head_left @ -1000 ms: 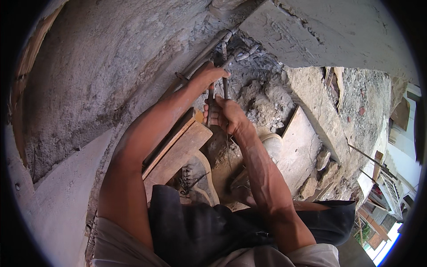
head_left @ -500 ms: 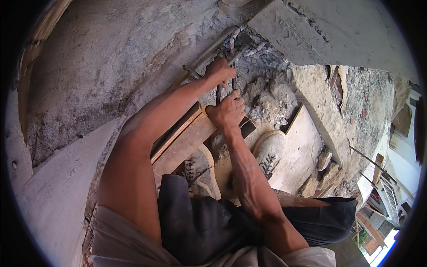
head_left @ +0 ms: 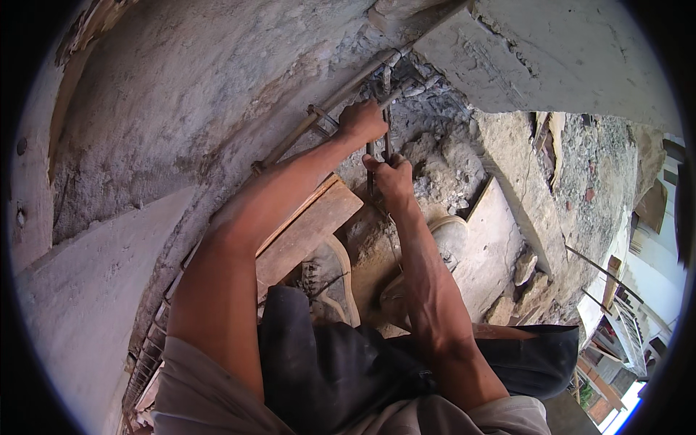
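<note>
My left hand (head_left: 365,122) is closed around a steel bar (head_left: 391,97) that juts from the rubble at the far end. Just nearer and to the right, my right hand (head_left: 392,178) is closed on a thin dark metal rod (head_left: 387,134) that runs up toward the left hand. Beside it, a second dark rod (head_left: 370,168) stands close to the right thumb. Both hands hide parts of these rods, so I cannot tell how they join. Behind my left hand, a long reinforcing bar (head_left: 290,139) slants along the wall, with a wire stirrup (head_left: 319,116) around it.
A wooden board (head_left: 312,230) lies by my left shoe (head_left: 326,281). My right shoe (head_left: 451,238) is partly behind my forearm. Broken concrete (head_left: 444,170) lies ahead, below a large overhanging slab (head_left: 551,58). A rough wall (head_left: 181,94) rises on the left; thin bars (head_left: 605,272) protrude at right.
My right hand has shifted right, with its fingers closed in a different grip on the rods. My left hand has moved slightly right and nearer. The view has shifted a little.
</note>
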`<state>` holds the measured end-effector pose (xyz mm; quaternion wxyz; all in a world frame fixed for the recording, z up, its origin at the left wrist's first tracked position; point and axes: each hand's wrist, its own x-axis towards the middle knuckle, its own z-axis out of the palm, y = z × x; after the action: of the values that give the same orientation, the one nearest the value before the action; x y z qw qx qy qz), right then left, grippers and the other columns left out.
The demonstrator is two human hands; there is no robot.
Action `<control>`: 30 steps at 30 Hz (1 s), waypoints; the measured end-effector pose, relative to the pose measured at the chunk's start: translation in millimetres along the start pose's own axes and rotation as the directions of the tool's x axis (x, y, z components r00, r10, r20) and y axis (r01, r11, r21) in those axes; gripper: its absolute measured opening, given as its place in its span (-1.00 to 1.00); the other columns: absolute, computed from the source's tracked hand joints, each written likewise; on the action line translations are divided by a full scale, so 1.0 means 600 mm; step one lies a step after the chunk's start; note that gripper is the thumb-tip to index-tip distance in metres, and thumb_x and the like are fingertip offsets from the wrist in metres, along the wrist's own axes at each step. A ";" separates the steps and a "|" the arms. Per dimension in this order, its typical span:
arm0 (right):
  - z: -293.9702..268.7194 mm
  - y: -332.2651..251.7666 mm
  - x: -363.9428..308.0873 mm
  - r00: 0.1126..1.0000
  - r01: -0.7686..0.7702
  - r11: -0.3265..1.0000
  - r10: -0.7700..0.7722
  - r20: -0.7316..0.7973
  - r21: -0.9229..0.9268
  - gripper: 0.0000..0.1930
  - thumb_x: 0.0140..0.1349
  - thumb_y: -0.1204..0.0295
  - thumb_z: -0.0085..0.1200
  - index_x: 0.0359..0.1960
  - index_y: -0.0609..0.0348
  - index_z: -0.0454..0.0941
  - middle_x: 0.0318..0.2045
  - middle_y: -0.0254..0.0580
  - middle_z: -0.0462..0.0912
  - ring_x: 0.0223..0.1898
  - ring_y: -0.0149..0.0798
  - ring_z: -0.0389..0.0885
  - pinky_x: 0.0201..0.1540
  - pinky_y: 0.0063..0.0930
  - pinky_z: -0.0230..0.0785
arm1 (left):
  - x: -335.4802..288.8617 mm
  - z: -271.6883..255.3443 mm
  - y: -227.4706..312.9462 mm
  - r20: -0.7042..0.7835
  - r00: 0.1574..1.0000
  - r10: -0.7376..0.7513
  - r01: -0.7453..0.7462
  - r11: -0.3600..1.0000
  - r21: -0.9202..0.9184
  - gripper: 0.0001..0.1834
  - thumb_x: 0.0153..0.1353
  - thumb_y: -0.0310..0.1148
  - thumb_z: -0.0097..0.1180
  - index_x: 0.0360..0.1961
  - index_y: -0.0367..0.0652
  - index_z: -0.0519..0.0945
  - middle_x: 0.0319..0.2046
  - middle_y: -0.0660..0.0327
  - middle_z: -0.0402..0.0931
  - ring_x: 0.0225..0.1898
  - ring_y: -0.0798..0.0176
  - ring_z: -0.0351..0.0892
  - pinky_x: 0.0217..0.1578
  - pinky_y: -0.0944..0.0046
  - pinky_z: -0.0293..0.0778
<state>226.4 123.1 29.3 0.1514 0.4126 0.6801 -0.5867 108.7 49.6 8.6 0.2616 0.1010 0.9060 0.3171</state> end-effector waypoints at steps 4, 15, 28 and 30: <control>-0.023 0.006 0.016 0.996 -0.084 0.966 0.073 0.055 0.244 -0.77 0.15 0.34 0.11 -0.32 0.25 0.44 -0.60 -0.20 0.50 -0.67 -0.28 0.43 -0.69 -0.38 0.26 | -0.004 0.013 0.003 -0.100 0.990 0.103 -0.090 0.987 0.131 -0.69 -0.18 -0.39 0.14 -0.35 -0.32 0.56 -0.42 -0.13 0.57 -0.31 -0.12 0.60 -0.27 0.02 0.50; -0.037 -0.034 -0.022 0.884 0.182 0.562 -0.454 -0.116 -0.807 -0.75 0.08 0.50 -0.09 -0.17 0.22 0.45 -0.47 0.21 0.59 -0.41 0.23 0.58 -0.33 0.01 0.42 | -0.030 0.011 -0.004 -0.186 0.959 0.214 -0.176 0.963 0.205 -0.85 -0.18 -0.50 0.13 -0.48 -0.27 0.57 -0.51 -0.09 0.58 -0.40 -0.11 0.62 -0.38 -0.02 0.52; -0.019 -0.076 -0.031 0.978 0.139 0.591 -0.206 0.018 -0.795 -0.63 0.05 0.41 -0.07 -0.11 0.37 0.39 -0.38 0.25 0.58 -0.25 0.22 0.57 -0.18 -0.02 0.41 | 0.004 -0.009 -0.005 0.055 0.998 -0.026 0.024 0.999 0.042 -0.70 -0.14 -0.47 0.09 -0.31 -0.37 0.53 -0.37 -0.19 0.57 -0.23 -0.17 0.58 -0.21 0.00 0.50; 0.001 -0.084 -0.050 0.976 0.105 0.535 -0.217 -0.017 -0.838 -0.45 0.02 0.30 0.00 0.02 0.42 0.29 -0.22 0.29 0.52 -0.12 0.19 0.51 -0.08 -0.04 0.34 | 0.006 -0.008 -0.001 0.016 0.998 -0.068 0.068 0.998 0.001 -0.72 -0.14 -0.47 0.08 -0.33 -0.37 0.54 -0.40 -0.17 0.57 -0.27 -0.14 0.60 -0.24 0.03 0.51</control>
<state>207.2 112.8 83.9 0.2332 0.2613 0.9191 -0.1806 103.0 47.5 10.0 0.2796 0.0725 0.9068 0.3070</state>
